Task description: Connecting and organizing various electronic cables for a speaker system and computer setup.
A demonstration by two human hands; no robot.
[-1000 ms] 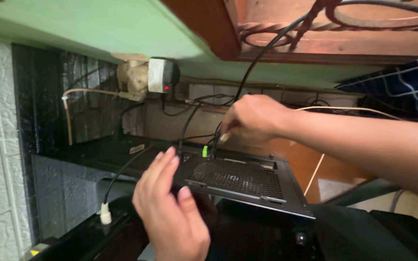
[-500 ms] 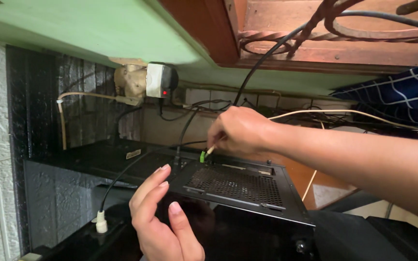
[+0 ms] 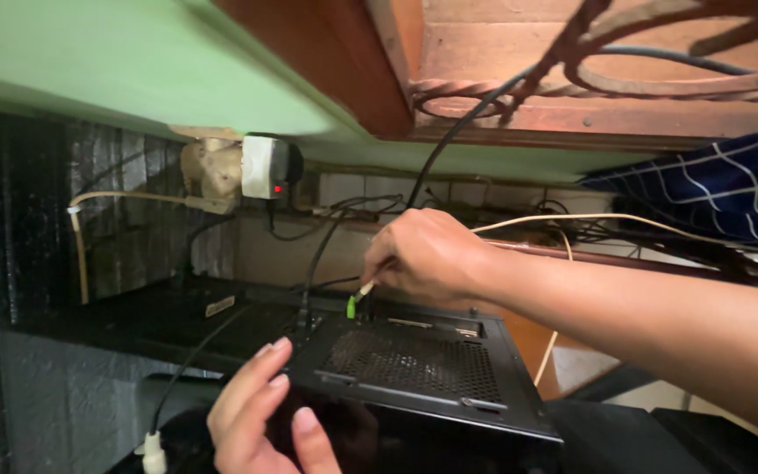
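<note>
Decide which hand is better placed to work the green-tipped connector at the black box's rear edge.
Right: the right hand already pinches the green-tipped connector at the black box; the left hand sits at its front corner.

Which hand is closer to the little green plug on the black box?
Right. The right hand pinches the cable right at the small bright green plug on the black vented metal box. The left hand is lower, at the box's front edge.
</note>
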